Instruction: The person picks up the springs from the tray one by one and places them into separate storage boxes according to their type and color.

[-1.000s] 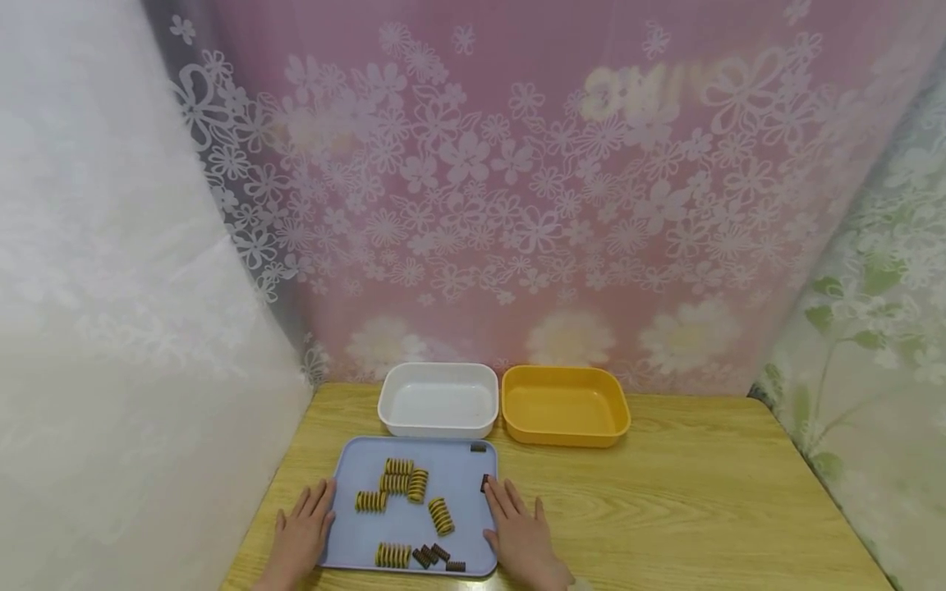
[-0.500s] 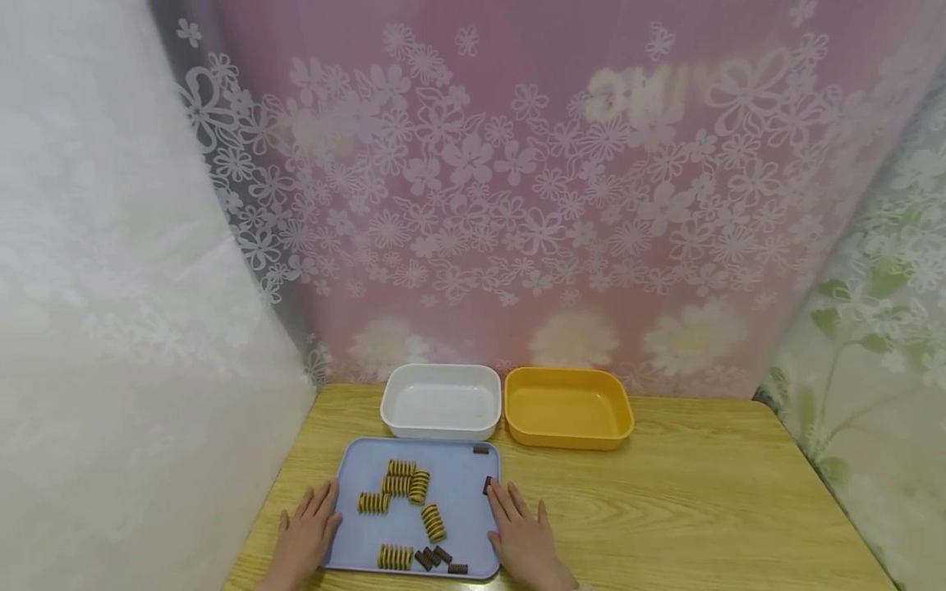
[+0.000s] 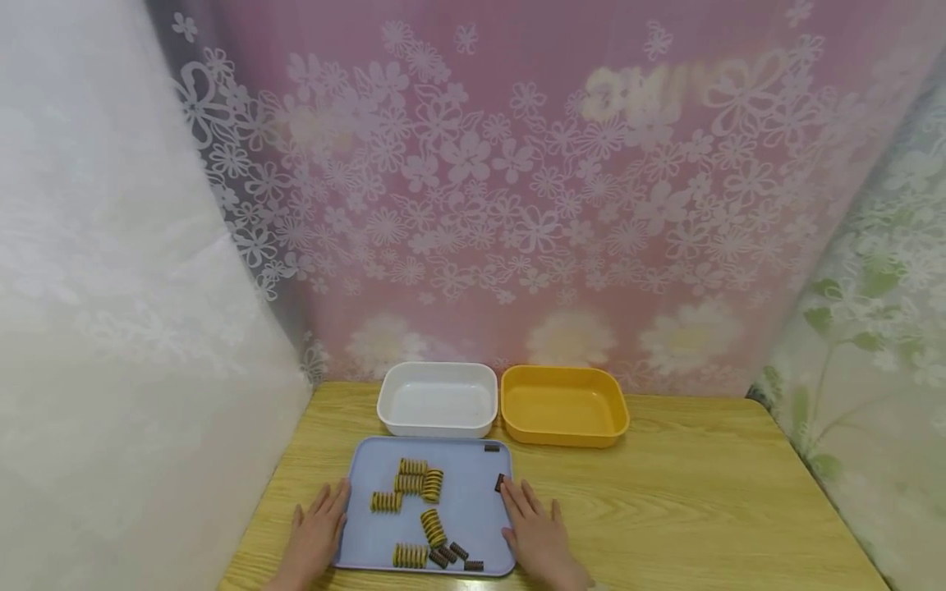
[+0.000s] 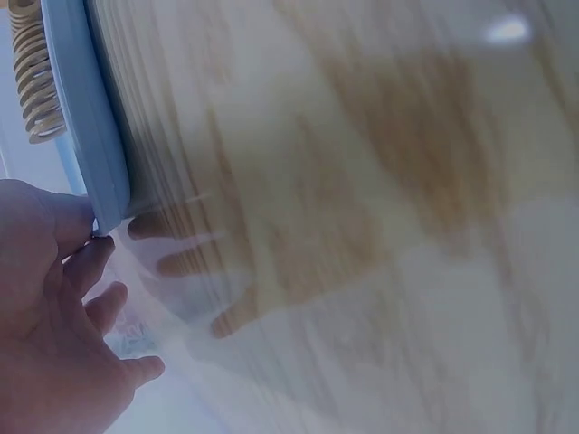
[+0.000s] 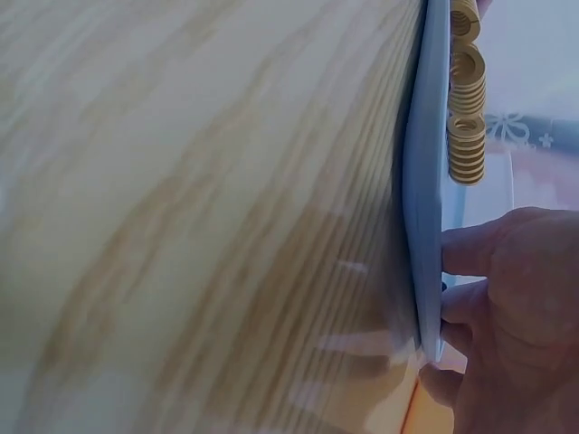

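Note:
A light-blue tray (image 3: 467, 492) lies on the table in the head view. It bears several thick yellow coil springs (image 3: 409, 484) and several small dark coil springs (image 3: 447, 555). One yellow spring (image 3: 433, 528) lies tilted, its lower end close to the dark ones. My left hand (image 3: 314, 525) rests against the tray's left side with fingers extended. Opposite it, my right hand (image 3: 541, 529) presses the right side, its fingertips beside a dark spring (image 3: 499, 483) at the rim. Both wrist views show the fingers and thumb touching the tray's edge.
Behind the tray stand a white bin (image 3: 438, 431) and a yellow bin (image 3: 565, 437), side by side. The wooden table (image 3: 702, 501) extends to the right. A flowered curtain (image 3: 517, 246) hangs behind, with more curtain at both sides.
The tray has slid to the right between both hands, carrying the springs along. The tilted yellow spring has shifted toward the near-left on the tray, closer to the dark springs.

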Motion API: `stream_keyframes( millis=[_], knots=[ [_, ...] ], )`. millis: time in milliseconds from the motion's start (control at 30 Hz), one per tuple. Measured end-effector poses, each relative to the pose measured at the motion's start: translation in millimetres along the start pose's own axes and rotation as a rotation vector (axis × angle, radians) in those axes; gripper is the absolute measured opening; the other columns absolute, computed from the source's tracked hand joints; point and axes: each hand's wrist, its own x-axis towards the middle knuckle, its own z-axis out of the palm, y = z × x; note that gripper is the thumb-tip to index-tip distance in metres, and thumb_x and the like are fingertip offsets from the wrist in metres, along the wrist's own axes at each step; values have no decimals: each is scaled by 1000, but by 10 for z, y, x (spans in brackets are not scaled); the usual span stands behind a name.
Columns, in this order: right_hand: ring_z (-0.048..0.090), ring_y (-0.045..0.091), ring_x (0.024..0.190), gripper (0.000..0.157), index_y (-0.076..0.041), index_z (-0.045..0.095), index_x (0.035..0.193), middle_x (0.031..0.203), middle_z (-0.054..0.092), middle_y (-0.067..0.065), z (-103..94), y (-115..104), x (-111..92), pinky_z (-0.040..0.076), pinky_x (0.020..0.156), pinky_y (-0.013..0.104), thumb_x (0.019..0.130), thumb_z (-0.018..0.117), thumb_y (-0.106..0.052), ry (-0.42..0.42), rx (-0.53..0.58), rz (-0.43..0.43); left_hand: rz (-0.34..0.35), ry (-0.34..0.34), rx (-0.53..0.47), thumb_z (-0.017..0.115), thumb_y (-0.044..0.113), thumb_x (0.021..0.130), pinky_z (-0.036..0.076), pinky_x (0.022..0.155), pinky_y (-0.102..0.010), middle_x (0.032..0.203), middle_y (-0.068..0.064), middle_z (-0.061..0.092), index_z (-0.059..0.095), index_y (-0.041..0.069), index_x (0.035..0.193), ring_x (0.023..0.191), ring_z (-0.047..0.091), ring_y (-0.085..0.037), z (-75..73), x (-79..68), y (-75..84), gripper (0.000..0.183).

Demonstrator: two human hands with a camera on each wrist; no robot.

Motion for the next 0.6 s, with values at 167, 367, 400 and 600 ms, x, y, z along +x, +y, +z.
stream_keyframes(
  millis=[167,367,400,600],
  knots=[
    [40,35,144,63,-9,45,153,160,40,3,16,113,-33,30,104,77,97,66,-29,15,26,2,1,-15,2,63,9,97,30,99,-81,146,-15,56,54,3,145,134,49,-44,41,19,47,49],
    [39,35,144,63,-7,44,153,161,38,4,-33,196,-89,30,104,78,97,65,-27,17,36,9,2,-40,-21,61,12,99,29,99,-81,148,-15,54,54,6,146,136,47,-44,69,34,113,48],
    [39,36,144,63,-7,44,153,161,38,5,-52,199,-99,30,104,78,97,65,-27,13,46,14,1,-41,-27,61,12,99,29,100,-81,148,-15,54,54,6,146,136,47,-45,71,33,127,48],
    [38,37,144,62,-8,43,154,160,39,5,-96,264,-136,28,105,78,98,64,-25,-1,65,35,2,-39,-46,60,14,100,29,100,-81,149,-14,54,53,7,147,136,47,-45,67,11,232,48]
  ],
)
